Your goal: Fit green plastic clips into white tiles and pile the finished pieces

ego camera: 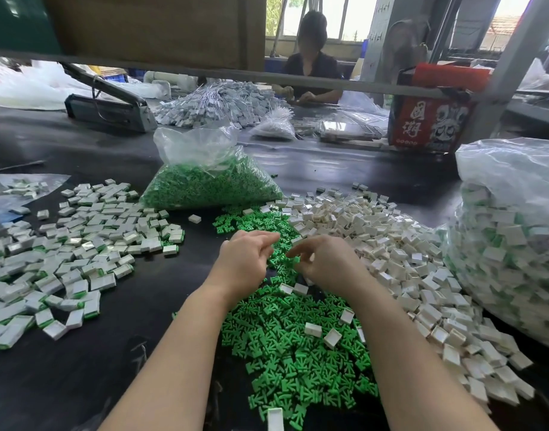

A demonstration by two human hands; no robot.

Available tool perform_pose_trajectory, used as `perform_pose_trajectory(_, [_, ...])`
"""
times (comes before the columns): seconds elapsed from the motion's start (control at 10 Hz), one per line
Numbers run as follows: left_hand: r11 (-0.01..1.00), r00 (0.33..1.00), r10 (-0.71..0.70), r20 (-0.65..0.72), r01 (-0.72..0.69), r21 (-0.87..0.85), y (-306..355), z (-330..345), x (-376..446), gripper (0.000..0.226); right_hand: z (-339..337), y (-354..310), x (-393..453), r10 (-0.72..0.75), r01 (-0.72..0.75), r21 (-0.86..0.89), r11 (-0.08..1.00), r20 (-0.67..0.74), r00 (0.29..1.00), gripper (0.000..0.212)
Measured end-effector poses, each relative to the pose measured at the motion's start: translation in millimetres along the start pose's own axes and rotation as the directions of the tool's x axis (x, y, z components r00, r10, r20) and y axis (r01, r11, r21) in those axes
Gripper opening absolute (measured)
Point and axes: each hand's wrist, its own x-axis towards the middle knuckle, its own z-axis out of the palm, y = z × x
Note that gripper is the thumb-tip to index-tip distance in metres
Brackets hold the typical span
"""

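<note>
We are seeing the right hand [326,262] curling its fingers over something we cannot make out, and the left hand [245,259] is hiding whatever its fingertips are touching. At the bottom edge a white tile [275,419] is being cut off, and the finished pile [65,244] is running off the left edge. The bag of finished pieces [515,244] is running off the right edge, and the person [310,66] at upper centre is sitting half hidden behind a bar.

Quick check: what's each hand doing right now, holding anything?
Left hand: fingers curled over the green clips; whether it holds one cannot be told.
Right hand: fingers curled, a white tile partly visible beneath; grip cannot be told.
</note>
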Motion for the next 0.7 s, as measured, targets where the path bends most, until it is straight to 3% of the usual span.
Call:
perform_pose_trajectory(0.1, [0.999,0.999,0.015,0.040,-0.017,0.036,1,1,1,0.035,8,-1,3,-0.044,0.040,-0.119,0.992,-0.025,0.999,0.025])
perform_pose_trajectory(0.2, [0.999,0.999,0.038,0.036,-0.038,0.009,5,3,0,0.030,8,0,3,-0.041,0.033,-0.149,0.988,-0.051,0.998,0.014])
perform_pose_trajectory(0.4, [0.999,0.998,0.051,0.037,-0.051,-0.009,5,9,0,0.019,6,2,1,-0.031,0.022,-0.110,0.994,-0.077,0.997,0.005])
perform_pose_trajectory(0.7, [0.999,0.997,0.034,-0.064,-0.036,-0.032,23,-1,-7,0.044,-12,-1,-1,-0.012,0.013,0.011,1.000,-0.097,0.995,0.008])
